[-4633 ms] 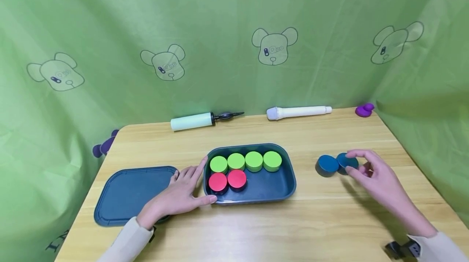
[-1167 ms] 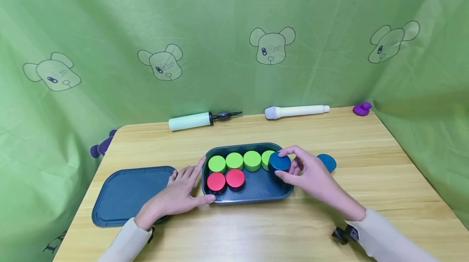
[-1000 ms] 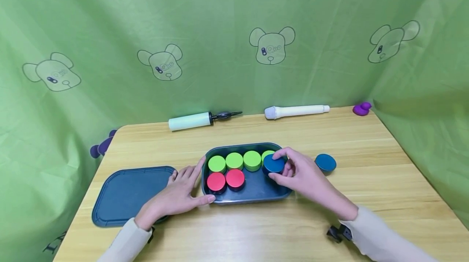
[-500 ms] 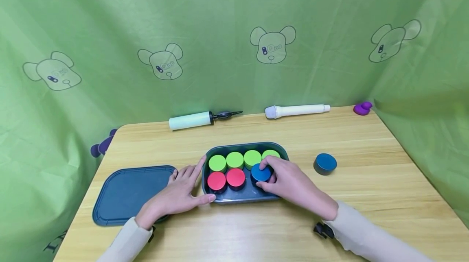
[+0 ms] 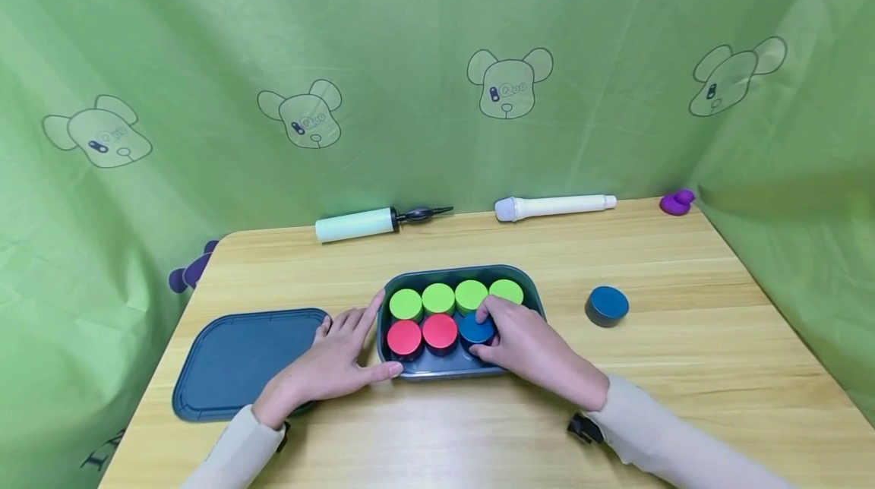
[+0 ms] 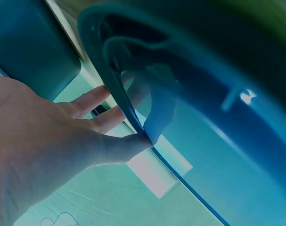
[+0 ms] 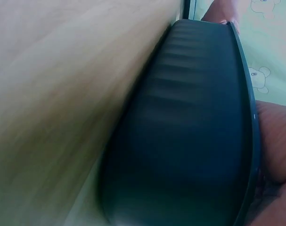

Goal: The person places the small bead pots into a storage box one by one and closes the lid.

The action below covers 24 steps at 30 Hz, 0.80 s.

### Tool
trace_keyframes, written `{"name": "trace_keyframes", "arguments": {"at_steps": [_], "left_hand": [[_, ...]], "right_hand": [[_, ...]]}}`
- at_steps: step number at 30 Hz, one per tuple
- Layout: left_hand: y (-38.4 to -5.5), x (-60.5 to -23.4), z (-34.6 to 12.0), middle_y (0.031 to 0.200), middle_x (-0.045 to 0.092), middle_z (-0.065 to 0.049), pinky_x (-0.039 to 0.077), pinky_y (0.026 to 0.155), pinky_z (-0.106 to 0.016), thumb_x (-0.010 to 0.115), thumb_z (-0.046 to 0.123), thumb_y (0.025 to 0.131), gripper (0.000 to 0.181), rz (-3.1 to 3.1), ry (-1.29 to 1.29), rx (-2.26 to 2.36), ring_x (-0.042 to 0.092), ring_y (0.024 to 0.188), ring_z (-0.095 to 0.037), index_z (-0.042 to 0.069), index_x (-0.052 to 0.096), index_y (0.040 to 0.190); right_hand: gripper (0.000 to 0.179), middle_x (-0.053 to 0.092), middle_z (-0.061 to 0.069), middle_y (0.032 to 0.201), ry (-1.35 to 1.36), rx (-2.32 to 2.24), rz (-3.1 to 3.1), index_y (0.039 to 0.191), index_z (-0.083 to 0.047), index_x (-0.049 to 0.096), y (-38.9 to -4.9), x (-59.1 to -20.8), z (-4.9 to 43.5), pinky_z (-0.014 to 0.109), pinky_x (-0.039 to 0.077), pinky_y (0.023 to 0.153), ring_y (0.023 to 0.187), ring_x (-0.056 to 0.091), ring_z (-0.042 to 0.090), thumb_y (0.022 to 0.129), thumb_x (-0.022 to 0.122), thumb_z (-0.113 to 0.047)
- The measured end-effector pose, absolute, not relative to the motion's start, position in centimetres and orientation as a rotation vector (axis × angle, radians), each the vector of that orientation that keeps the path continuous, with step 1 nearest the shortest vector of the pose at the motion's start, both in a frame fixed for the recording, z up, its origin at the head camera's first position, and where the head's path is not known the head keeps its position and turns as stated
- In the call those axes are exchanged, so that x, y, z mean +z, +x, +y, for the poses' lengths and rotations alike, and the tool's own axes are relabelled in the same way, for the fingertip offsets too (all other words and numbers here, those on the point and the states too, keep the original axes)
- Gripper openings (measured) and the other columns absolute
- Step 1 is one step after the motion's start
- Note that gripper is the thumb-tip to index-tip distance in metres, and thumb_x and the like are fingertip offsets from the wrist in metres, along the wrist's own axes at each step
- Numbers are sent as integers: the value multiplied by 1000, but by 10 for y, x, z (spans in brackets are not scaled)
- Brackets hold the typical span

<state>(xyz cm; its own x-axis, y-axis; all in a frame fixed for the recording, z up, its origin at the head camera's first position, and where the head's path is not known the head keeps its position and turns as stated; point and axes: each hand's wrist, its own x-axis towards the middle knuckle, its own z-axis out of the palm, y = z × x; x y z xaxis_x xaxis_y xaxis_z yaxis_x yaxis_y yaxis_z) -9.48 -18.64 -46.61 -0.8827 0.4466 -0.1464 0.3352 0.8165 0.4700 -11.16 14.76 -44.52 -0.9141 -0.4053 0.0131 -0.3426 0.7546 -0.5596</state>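
My right hand point(image 5: 529, 345) pinches a blue round block point(image 5: 476, 328) between thumb and fingers, low inside the dark blue box point(image 5: 447, 375). That block sits just right of two red-topped round blocks point(image 5: 440, 331). Behind them is a row of several light-green round blocks point(image 5: 438, 297). With spread fingers my left hand point(image 5: 328, 367) rests at the box's left end; in the left wrist view its thumb point(image 6: 128, 146) touches the rim. A second blue round block point(image 5: 607, 305) stands on the table to the right. Only the box's outer wall point(image 7: 190, 122) and part of the hand show in the right wrist view.
A dark blue lid point(image 5: 239, 364) lies left of the box, partly beneath my left forearm. Along the back edge lie a pale hand pump point(image 5: 355, 225), a white microphone-shaped object point(image 5: 560, 206) and a small purple duck-shaped object point(image 5: 677, 203). A green curtain point(image 5: 410, 33) hangs behind the table.
My right hand has carried one of the two blue blocks from the table's right side leftward into the box and lowered it beside the red ones. My left hand has stayed at the box.
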Motion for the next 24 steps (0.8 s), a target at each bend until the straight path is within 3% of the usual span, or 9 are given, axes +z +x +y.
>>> {"name": "trace_keyframes", "arguments": {"at_steps": [9, 24], "left_hand": [[-95, -466, -187, 170, 36, -17, 13, 118, -84, 62, 82, 95, 115, 2746, 597, 655, 28, 156, -51, 39, -6, 176], [-94, -466, -186, 170, 36, -17, 11, 118, -83, 62, 82, 95, 114, 2746, 592, 648, 29, 156, -51, 38, -6, 176]], "right_hand": [[39, 62, -5, 77, -604, -965, 2775, 115, -3, 65, -108, -441, 149, 25, 54, 64, 67, 59, 6, 88, 93, -8], [43, 66, -3, 79, -521, -1107, 2716, 120, -1, 61, -106, -431, 160, 28, 56, 70, 70, 64, 7, 91, 92, -11]]}}
